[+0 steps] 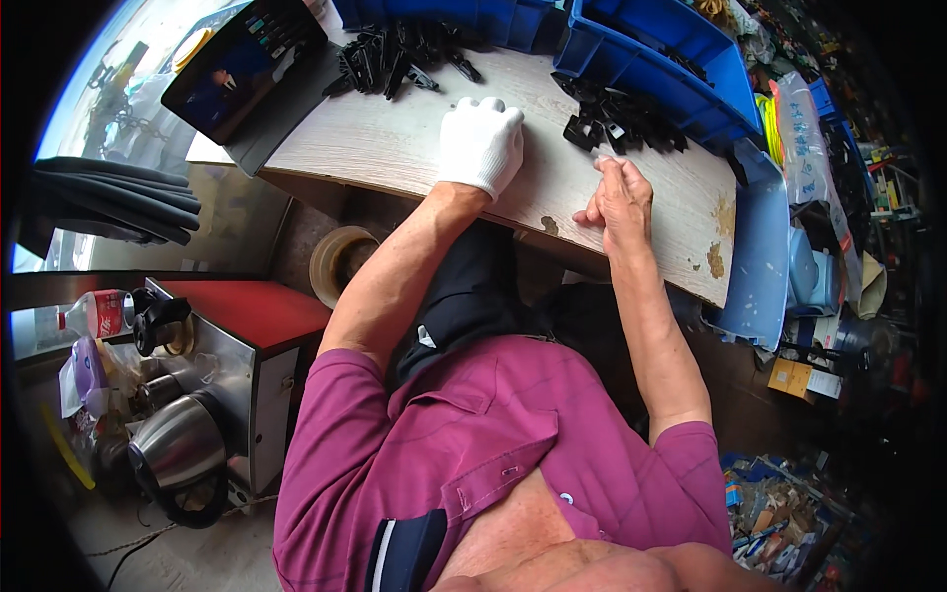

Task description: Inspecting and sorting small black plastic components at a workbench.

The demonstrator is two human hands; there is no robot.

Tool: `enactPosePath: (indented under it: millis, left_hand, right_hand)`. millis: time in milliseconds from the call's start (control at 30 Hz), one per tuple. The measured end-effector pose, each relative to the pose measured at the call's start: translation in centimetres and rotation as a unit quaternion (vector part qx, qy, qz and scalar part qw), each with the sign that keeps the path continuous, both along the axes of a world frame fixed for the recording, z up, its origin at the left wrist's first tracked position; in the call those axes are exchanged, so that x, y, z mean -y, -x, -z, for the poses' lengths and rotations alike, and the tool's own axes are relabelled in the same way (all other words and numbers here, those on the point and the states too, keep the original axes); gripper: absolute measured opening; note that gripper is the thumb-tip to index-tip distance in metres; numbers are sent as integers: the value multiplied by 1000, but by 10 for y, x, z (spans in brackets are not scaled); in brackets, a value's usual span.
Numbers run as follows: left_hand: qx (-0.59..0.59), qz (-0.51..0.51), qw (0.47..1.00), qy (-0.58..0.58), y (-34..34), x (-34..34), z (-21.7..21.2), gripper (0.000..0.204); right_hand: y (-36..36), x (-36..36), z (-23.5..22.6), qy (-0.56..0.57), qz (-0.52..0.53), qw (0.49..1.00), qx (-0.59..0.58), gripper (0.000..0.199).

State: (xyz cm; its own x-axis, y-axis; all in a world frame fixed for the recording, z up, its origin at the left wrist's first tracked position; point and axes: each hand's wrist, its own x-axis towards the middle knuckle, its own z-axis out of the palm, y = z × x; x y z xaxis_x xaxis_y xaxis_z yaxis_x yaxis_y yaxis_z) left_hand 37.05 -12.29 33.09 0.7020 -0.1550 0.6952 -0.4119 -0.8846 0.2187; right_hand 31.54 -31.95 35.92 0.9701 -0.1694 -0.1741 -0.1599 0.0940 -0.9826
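Observation:
My left hand, in a white knit glove, rests on the pale wood-grain table with its fingers curled in. Whatever it may hold is hidden under the glove. My right hand is bare and sits at the near side of a pile of black plastic parts. Its fingers are bent together, and a small pale piece shows at the tips, too small to name. Left of the gloved hand, toward the back, lies a second heap of black plastic parts, apart from both hands.
Blue plastic bins line the table's back edge, and a blue tray stands off its right end. A screen on a stand occupies the left end. Below left are a red-topped cabinet, a steel kettle and a round bucket.

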Motion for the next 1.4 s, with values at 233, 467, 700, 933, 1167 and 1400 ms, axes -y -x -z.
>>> enactPosePath:
  millis: [233, 467, 700, 933, 1167, 1400]
  left_hand:
    - [-44, 56, 983, 168, 10, -2, 2, 19]
    - [-61, 103, 979, 166, 6, 43, -4, 24]
    - [-113, 64, 991, 30, -29, 65, -2, 17]
    - [-170, 159, 916, 326, -4, 65, -5, 27]
    - [-178, 233, 916, 273, 20, 66, -5, 33]
    - [-123, 221, 932, 260, 31, 62, -18, 25]
  right_hand:
    - [-4, 2, -5, -15, 30, 999, -27, 27]
    - [-9, 23, -10, -4, 116, 992, -50, 23]
    - [-11, 34, -7, 31, 103, 992, -70, 27]
    - [-2, 12, -16, 10, 6, 999, -39, 39]
    - [-2, 18, 5, 28, -38, 997, 58, 35]
    - [6, 14, 2, 14, -73, 996, 53, 35]
